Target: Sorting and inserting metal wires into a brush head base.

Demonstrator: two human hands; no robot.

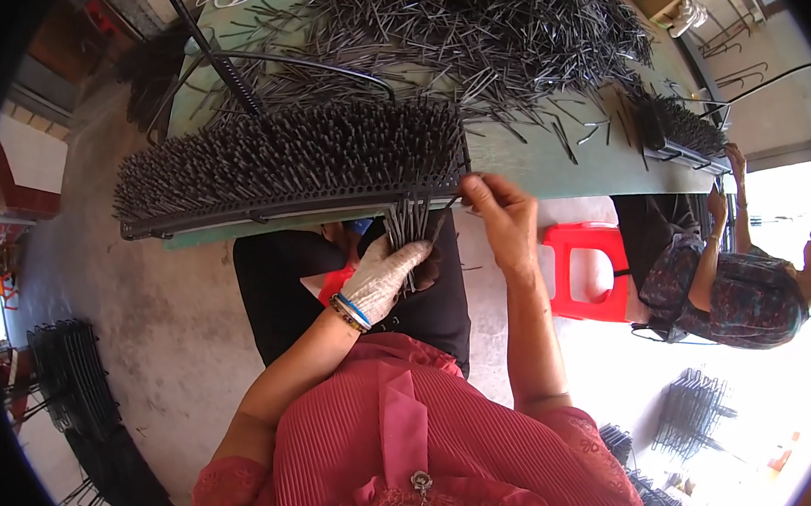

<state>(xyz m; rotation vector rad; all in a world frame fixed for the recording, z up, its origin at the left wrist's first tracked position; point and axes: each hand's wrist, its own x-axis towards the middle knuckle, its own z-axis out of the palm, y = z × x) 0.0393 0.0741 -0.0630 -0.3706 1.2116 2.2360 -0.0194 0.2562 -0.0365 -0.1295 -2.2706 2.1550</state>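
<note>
In front of me a long black perforated rack (239, 208) stands at the table's near edge, packed with upright thin dark rods (291, 142). My left hand (376, 274), in a white glove, is closed round a bundle of similar loose rods (408, 223) just below the rack's right part. At the rack's right end, my bare right hand (502, 213) pinches what looks like one thin dark rod between thumb and forefinger. Its other fingers are curled in. The rod's exact kind cannot be made out.
A big heap of loose dark rods (496, 34) covers the green table (534, 159). Black metal bars (221, 61) rise behind my rack. To the right a co-worker (742, 286) handles a smaller filled rack (682, 131), near a red stool (590, 230). Stacked black racks (77, 380) stand at floor left.
</note>
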